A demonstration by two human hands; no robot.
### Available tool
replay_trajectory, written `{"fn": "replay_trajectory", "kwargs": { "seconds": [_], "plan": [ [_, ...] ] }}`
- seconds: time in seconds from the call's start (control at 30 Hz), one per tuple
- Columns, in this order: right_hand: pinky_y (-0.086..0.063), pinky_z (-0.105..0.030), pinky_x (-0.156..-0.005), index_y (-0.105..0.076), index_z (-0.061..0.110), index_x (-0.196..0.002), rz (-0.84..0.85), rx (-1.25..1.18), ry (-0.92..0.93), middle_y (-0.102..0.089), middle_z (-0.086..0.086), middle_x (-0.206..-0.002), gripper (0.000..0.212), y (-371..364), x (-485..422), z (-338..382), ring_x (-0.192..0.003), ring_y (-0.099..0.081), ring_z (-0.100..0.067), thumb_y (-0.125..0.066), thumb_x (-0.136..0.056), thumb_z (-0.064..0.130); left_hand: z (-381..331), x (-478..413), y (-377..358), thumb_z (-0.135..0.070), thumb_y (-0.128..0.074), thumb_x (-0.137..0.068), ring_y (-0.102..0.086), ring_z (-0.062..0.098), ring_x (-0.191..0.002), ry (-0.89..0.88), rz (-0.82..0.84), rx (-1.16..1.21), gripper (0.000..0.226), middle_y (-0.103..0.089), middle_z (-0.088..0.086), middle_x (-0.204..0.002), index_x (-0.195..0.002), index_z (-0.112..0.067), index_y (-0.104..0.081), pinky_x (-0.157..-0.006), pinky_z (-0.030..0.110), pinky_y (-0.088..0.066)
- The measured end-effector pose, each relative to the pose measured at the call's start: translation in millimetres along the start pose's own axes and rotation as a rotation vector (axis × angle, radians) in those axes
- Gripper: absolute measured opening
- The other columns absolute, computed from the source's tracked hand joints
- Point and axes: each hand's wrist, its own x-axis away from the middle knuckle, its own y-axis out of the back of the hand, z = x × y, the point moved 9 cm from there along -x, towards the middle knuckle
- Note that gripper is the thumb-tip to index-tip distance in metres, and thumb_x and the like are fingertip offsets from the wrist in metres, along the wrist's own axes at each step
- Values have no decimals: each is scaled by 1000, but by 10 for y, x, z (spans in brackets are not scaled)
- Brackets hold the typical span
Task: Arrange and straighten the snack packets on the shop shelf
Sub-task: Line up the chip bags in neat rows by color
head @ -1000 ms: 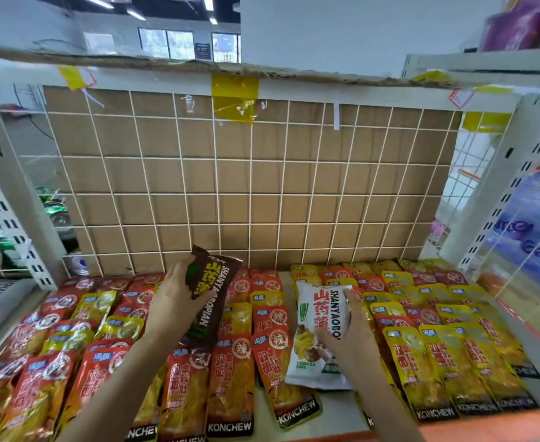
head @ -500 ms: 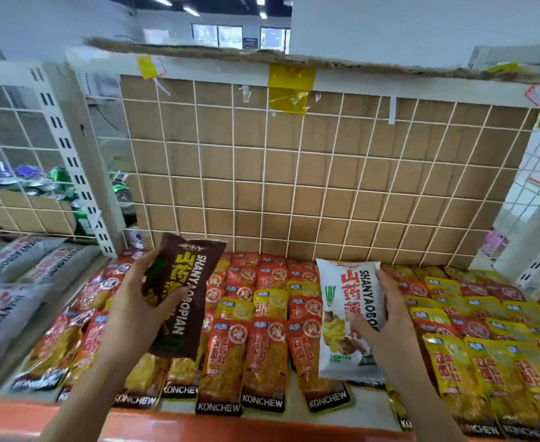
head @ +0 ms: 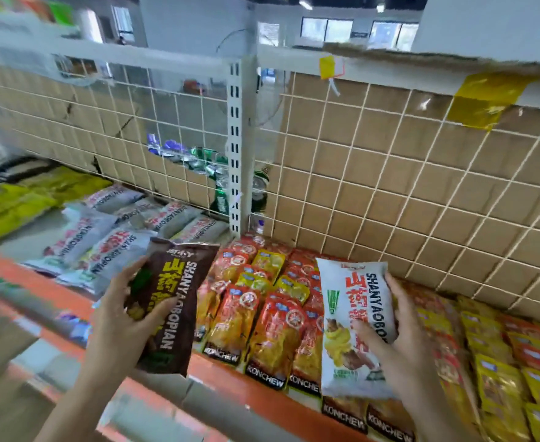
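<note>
I see a white wire grid (head: 368,173) backing the shelf (head: 230,379), with brown cardboard (head: 421,199) behind it and a slotted white post (head: 235,138) dividing two bays. Yellow tape (head: 485,100) sticks to the top rail (head: 389,73). Beyond, a pale wall (head: 195,20), dark-framed windows (head: 326,28) and ceiling strip lights (head: 305,4).

A white slotted upright (head: 235,145) splits the wire grid (head: 389,186) backed with brown cardboard (head: 351,148). Yellow tape (head: 485,100) sticks near its top; green cans (head: 220,173) sit behind.
</note>
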Motion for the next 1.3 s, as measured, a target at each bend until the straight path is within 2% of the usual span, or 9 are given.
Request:
{"fn": "replay_trajectory", "kwargs": {
  "seconds": [0.2,0.43,0.67,0.73,0.83,0.93,1.1,1.23,1.3],
  "plan": [
    [-46,-7,-61,-24,49,-131,100,-16,22,-51,13,-123,73,-1026,-111,327,-85,-56,17,-67,-81,18,403,-209,834,-21,-82,-67,-60,8,-80,59,-76,-82,65,-63,3,-104,-118,-40,-48,-70,27,-44],
    [-44,-5,-65,-22,49,-132,173,-25,77,-39,21,-129,73,-2180,-251,736,-99,-49,14,-67,-81,22,737,-567,1788,-29,-81,-57,-57,-15,-76,85,-173,-105,66,-60,-12,-97,-104,-52,-40,-64,-2,-38],
    [-38,2,-68,-27,38,-140,270,47,147,-37,22,-126,73,-3054,-319,1033,-92,-40,30,-67,-81,22,1151,-581,2565,-27,-81,-68,-57,17,-93,162,-282,-152,63,-59,-5,-107,-116,-47,-45,-79,32,-42],
    [-44,-7,-63,-26,41,-140,319,48,146,-39,24,-121,75,-3256,-334,1067,-96,-47,17,-67,-80,25,1227,-542,2712,-17,-77,-71,-55,18,-95,178,-323,-168,63,-58,-3,-107,-112,-50,-42,-80,32,-40],
    [-48,-23,-84,-24,43,-139,357,76,168,-40,14,-136,76,-3497,-378,1169,-113,-49,-7,-68,-78,29,1388,-493,2879,-16,-77,-72,-57,18,-95,232,-380,-163,62,-61,-1,-108,-122,-38,-48,-79,31,-41],
    [-44,-6,-64,-23,41,-137,398,55,175,-40,15,-124,73,-3701,-437,1251,-85,-47,13,-66,-81,24,1485,-515,2985,-17,-78,-71,-60,18,-94,262,-422,-154,65,-63,0,-109,-127,-33,-48,-78,31,-43],
    [-36,-33,-98,-22,49,-135,428,14,176,-29,15,-145,75,-3995,-634,1280,-128,-36,-10,-68,-78,32,1496,-714,3084,-19,-77,-72,-60,15,-91,265,-463,-161,63,-60,-3,-107,-121,-41,-45,-70,18,-42],
    [-50,-13,-71,-25,44,-137,457,-28,156,-41,1,-142,75,-4252,-733,1304,-106,-54,-6,-68,-78,29,1600,-851,3169,-17,-76,-73,-59,17,-93,276,-470,-172,64,-60,-3,-108,-122,-42,-44,-71,18,-41],
    [-51,-22,-83,-26,51,-131,467,-55,145,-42,-1,-141,73,-4393,-772,1310,-114,-53,-13,-69,-78,24,1713,-901,3226,-16,-76,-73,-60,17,-93,292,-477,-162,63,-61,-4,-108,-120,-44,-44,-72,18,-42]
  ]
}}
